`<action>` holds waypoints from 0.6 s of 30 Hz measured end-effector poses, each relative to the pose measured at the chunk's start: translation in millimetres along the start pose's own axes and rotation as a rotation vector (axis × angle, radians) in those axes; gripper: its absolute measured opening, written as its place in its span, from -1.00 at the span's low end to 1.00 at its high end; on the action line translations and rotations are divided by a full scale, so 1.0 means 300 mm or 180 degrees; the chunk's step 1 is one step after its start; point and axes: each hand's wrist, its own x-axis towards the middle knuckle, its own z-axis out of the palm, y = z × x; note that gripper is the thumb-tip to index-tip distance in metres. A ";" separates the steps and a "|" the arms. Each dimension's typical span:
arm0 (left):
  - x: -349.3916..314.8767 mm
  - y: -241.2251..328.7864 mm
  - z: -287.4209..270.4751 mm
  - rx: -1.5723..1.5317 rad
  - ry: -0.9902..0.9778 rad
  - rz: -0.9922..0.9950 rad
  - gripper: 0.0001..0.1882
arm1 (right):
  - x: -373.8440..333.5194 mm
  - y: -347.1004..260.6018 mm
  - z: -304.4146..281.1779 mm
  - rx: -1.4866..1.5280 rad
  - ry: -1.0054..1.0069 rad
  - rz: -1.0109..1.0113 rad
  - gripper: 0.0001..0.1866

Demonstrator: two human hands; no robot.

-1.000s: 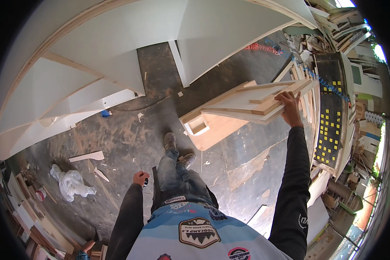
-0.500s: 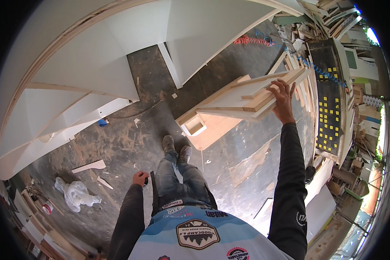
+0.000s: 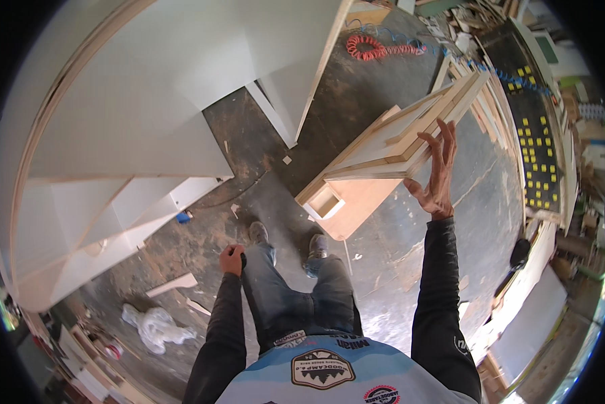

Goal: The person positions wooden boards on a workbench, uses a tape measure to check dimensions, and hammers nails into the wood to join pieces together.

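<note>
A wood-framed white panel [image 3: 383, 148] stands tilted ahead and to the right, with pale strips along its edges. Beneath it is a light plywood board [image 3: 363, 205], and a small white box-like opening [image 3: 325, 202] shows at its near end. My right hand [image 3: 438, 172] is beside the panel's right edge, fingers spread and thumb apart. Whether its fingertips touch the wood I cannot tell. My left hand [image 3: 232, 259] hangs low by my left thigh, its fingers curled and nothing visible in them.
A large white curved structure [image 3: 134, 108] fills the left and far side. On the floor lie a red coiled hose [image 3: 366, 48], a clear plastic bag [image 3: 156, 328] and offcuts [image 3: 172, 284]. Wood strips [image 3: 481, 111] lie behind the panel. A dark board with yellow squares [image 3: 535, 155] stands right.
My right hand has opened wider and sits lower along the panel's edge. My feet have moved apart in a step. The view has shifted, and the panel now looks more edge-on.
</note>
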 end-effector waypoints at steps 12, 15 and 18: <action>0.546 0.180 0.423 0.2196 -0.0629 0.0576 -0.57 | -0.069 -0.016 0.334 0.0433 0.2115 0.0391 -0.17; 0.679 0.073 0.561 0.2542 -0.0796 0.0963 -0.55 | -0.069 0.033 0.374 0.0348 0.2222 0.0099 -0.20; 0.783 -0.025 0.734 0.3111 -0.1090 0.1073 -0.51 | -0.069 0.079 0.396 0.0226 0.2350 -0.0224 -0.25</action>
